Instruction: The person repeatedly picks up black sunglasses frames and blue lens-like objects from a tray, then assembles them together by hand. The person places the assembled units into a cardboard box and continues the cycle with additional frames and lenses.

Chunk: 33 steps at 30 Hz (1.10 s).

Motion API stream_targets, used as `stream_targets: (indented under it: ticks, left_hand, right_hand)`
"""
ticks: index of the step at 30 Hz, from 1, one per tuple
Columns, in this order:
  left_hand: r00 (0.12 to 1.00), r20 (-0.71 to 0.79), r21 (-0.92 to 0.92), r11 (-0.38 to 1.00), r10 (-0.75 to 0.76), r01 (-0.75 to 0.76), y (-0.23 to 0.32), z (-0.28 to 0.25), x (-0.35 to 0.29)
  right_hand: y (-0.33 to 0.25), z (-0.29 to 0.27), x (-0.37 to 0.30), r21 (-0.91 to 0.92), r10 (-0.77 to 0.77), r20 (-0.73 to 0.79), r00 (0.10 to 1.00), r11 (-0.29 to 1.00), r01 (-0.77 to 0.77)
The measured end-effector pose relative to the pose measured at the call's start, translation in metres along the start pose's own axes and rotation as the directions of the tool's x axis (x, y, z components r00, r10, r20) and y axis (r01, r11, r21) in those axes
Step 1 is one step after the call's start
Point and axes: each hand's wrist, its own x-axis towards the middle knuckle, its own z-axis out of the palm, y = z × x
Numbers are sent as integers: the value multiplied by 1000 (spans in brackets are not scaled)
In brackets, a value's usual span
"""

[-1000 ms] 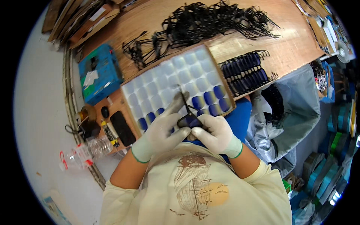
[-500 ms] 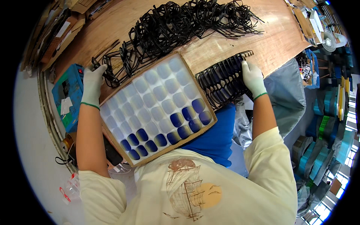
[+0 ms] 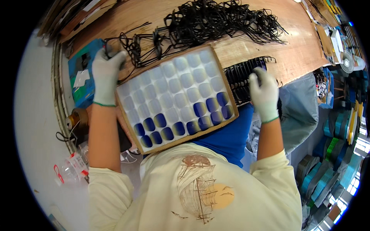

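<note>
A white compartment tray (image 3: 175,96) in a cardboard frame lies in front of me, its near rows filled with blue-tinted lenses (image 3: 181,127). My gloved left hand (image 3: 106,67) reaches to the far left and closes on black wire eyeglass frames (image 3: 137,48) at the edge of a big tangled pile (image 3: 216,21). My gloved right hand (image 3: 264,90) rests on a black rack of dark lenses (image 3: 241,75) to the right of the tray, fingers curled over it. Whether it grips a lens is hidden.
The wooden table (image 3: 296,46) carries a blue box (image 3: 81,81) at the left. A tape roll (image 3: 75,119) and a plastic bottle (image 3: 71,169) sit lower left. Stacked coloured boxes (image 3: 331,161) stand on the floor at right. A grey bag (image 3: 304,107) hangs by the table edge.
A second ago both hands were together over the tray's near edge. They spread apart, left to the frame pile, right to the lens rack, and have stayed there since.
</note>
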Motion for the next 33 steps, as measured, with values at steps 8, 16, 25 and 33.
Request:
stream_targets:
  ticks: [8,16,25,33]
  left_hand:
    - [861,501,-448,878,90,169,1,10,-196]
    - [759,641,-422,771,-117,476,-2,-47,-236]
    - [738,674,-8,1000,28,-31,14,-47,-267]
    - [600,797,-208,962,62,177,24,-61,-260]
  right_hand:
    - [-139,50,-116,-59,-178,668,722,955,290]
    - [-151,25,-122,387,-304,644,702,921,44]
    - [-187,-6,-135,760,-222,386,895,627,-172]
    - [-185,-16,-125,692,-319,721,616,277,-667]
